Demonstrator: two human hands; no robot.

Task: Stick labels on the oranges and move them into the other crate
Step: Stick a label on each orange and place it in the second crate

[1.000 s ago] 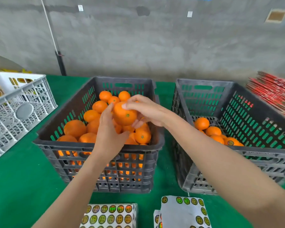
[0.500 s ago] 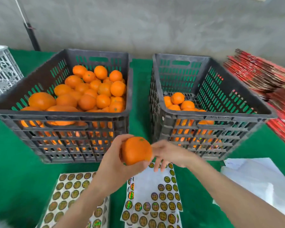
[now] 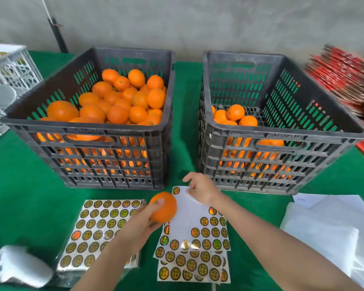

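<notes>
Beyond the left hand (image 3: 138, 226) stands the fuller crate (image 3: 88, 128); beyond the right hand (image 3: 201, 189), the other crate (image 3: 282, 135) holds fewer oranges. Under the right forearm lies a partly used label sheet (image 3: 187, 219). The left hand reaches forward, thumb on top, gripping one orange (image 3: 164, 207) just left of the right hand. The right hand's fingers curl down onto the sheet's far end; whether they pinch a label, I cannot tell. Half a second ago the right hand touched the orange; now it has parted from it. A second ago both hands were over the fuller crate.
</notes>
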